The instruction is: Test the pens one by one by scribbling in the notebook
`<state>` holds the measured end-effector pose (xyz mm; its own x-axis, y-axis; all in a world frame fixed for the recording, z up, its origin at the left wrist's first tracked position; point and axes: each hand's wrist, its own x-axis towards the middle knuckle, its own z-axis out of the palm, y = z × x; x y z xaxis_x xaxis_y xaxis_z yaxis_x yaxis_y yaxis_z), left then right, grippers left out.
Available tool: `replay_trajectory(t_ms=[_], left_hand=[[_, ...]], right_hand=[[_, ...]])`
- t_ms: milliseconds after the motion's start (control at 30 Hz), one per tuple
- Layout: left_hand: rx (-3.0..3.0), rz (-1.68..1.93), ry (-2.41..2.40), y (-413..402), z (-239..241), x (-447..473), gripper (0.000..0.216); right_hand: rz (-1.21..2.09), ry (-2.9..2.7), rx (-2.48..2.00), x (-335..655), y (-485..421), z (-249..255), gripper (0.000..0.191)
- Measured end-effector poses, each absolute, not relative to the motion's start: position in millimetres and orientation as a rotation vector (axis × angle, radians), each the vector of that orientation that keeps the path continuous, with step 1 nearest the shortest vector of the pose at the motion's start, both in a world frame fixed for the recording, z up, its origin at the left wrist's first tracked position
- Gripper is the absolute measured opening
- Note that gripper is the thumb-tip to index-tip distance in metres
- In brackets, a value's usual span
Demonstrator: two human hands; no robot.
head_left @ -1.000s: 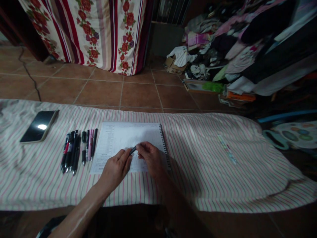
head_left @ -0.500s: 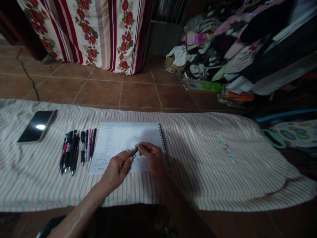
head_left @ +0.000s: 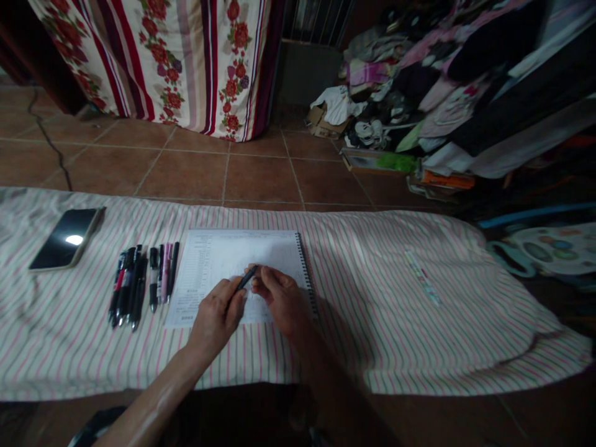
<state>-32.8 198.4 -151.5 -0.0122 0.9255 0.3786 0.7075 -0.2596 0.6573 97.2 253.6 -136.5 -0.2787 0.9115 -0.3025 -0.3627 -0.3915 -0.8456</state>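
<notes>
My left hand is closed around a dark pen, which slants up and to the right. The fingers of my right hand are curled together beside the pen's far end; whether they pinch anything small is hidden. Both hands are over a spiral notebook with printed, partly filled pages and its black coil on the right. Left of the notebook lie several pens in two groups: dark ones, and a smaller set with a pink pen.
A smartphone lies at the left on the striped cloth. To the right is a thin patterned strip or ruler. Beyond are a tiled floor, a floral curtain, piled clothes and a plastic stool.
More of the pen's far end shows now beside my right fingers, which covered it before. My left hand has shifted slightly left and down with the pen.
</notes>
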Motion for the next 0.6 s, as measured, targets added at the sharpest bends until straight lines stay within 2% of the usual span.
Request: replay_trajectory(t_ms=[400, 600], left_hand=[[1.891, 1.123, 1.768, 199.3, -152.4, -31.2, 0.026], [1.584, 1.103, 1.577, 195.7, -146.7, -29.0, 0.031]], right_hand=[[1.737, -0.972, -1.081, 97.7, 251.5, -132.2, 0.03], [1.681, -0.925, -1.137, 98.3, 252.5, -129.8, 0.022]])
